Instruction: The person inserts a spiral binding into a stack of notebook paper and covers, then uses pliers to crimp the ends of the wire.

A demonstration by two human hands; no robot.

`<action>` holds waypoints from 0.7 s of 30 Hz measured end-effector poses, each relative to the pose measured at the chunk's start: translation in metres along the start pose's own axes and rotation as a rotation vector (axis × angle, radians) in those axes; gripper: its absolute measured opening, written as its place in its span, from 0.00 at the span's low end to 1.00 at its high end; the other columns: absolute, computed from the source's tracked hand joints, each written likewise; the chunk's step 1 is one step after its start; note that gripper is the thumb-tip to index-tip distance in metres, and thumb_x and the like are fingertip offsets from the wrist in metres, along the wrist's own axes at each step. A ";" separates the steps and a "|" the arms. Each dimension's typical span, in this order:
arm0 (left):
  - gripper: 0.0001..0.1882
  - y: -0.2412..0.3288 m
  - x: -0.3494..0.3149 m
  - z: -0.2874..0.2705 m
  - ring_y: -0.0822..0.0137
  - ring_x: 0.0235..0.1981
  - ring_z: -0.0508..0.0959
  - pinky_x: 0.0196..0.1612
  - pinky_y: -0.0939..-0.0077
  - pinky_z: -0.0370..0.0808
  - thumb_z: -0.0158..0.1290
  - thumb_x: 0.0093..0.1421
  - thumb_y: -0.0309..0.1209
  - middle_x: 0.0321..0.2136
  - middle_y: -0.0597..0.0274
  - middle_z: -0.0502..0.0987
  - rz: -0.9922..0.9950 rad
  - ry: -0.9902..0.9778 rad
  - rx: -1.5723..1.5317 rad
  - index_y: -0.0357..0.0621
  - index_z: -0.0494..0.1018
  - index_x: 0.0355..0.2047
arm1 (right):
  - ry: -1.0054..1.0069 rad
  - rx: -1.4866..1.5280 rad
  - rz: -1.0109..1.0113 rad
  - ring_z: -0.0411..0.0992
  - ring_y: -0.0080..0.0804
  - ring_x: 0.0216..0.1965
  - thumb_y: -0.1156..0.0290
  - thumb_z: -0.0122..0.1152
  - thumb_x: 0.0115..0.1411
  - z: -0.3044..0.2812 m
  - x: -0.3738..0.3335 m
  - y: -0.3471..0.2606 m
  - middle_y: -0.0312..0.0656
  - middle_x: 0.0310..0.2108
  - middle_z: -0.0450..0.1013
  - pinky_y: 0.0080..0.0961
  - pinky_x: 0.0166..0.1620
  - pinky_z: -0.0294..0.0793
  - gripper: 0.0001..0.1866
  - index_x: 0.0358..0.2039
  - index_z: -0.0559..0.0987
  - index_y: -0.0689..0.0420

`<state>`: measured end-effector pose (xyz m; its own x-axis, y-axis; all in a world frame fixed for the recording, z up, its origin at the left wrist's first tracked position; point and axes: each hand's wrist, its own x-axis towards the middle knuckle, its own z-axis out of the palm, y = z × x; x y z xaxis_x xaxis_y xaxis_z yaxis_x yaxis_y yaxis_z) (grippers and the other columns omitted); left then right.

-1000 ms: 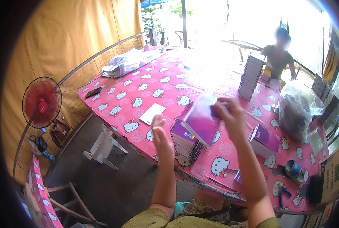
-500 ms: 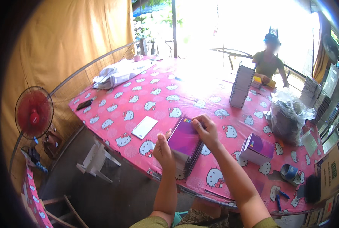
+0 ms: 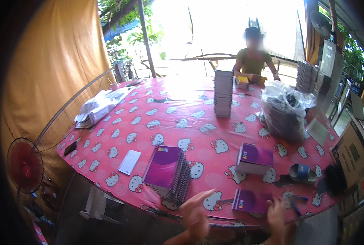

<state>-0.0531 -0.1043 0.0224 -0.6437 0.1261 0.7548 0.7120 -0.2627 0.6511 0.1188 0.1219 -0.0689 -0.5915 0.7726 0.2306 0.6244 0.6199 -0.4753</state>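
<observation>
My left hand (image 3: 196,216) is above the table's front edge, its fingers stretched out and nothing in it. To its right, a thin purple notebook (image 3: 251,201) lies flat near the edge. My right hand (image 3: 276,213) has bent fingers closed at that notebook's right end; the thumb's grip is partly hidden. Left of my hands stands a thick stack of purple spiral notebooks (image 3: 163,167), untouched, with dark coils along its right side. A smaller stack of purple notebooks (image 3: 255,157) sits beyond the thin one.
A small lined white pad (image 3: 129,162) and a phone (image 3: 70,148) lie at left. Pliers (image 3: 296,206), a blue tape roll (image 3: 302,172) and a bulging clear plastic bag (image 3: 286,110) are at right. Behind a tall notebook pile (image 3: 223,94), another person (image 3: 253,57) handles yellow pads.
Both hands have left the thick notebook stack and moved right along the front edge. My right hand has reached the thin purple notebook. The view has turned to the right.
</observation>
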 end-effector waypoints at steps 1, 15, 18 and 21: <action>0.26 0.001 -0.006 0.028 0.55 0.51 0.73 0.56 0.68 0.66 0.49 0.63 0.32 0.47 0.47 0.72 -0.302 -0.100 -0.265 0.32 0.57 0.58 | -0.020 -0.004 0.008 0.63 0.52 0.51 0.53 0.58 0.58 -0.002 -0.004 -0.009 0.55 0.48 0.64 0.41 0.53 0.63 0.28 0.45 0.72 0.67; 0.45 -0.030 -0.071 0.084 0.49 0.65 0.51 0.65 0.59 0.52 0.50 0.53 0.13 0.61 0.45 0.49 -0.438 -0.326 -0.195 0.48 0.38 0.65 | -0.032 0.832 -0.105 0.71 0.34 0.39 0.83 0.64 0.51 -0.028 0.001 -0.026 0.46 0.36 0.71 0.27 0.44 0.70 0.18 0.37 0.64 0.59; 0.43 -0.028 -0.059 0.085 0.45 0.57 0.61 0.58 0.61 0.63 0.53 0.44 0.11 0.56 0.45 0.55 -0.259 -0.553 0.202 0.50 0.55 0.61 | -0.094 0.907 -0.261 0.72 0.32 0.36 0.83 0.62 0.52 -0.008 0.005 -0.033 0.44 0.34 0.72 0.25 0.41 0.71 0.17 0.35 0.63 0.58; 0.39 -0.027 -0.057 0.082 0.46 0.53 0.65 0.52 0.61 0.69 0.55 0.43 0.12 0.51 0.46 0.59 -0.253 -0.546 0.232 0.54 0.63 0.57 | -0.114 0.863 -0.186 0.72 0.32 0.34 0.82 0.65 0.50 -0.005 0.003 -0.035 0.44 0.32 0.73 0.26 0.38 0.72 0.18 0.33 0.63 0.58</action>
<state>-0.0124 -0.0263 -0.0315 -0.6079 0.6422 0.4669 0.6383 0.0455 0.7685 0.0977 0.1034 -0.0474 -0.7207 0.6228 0.3043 -0.0617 0.3796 -0.9231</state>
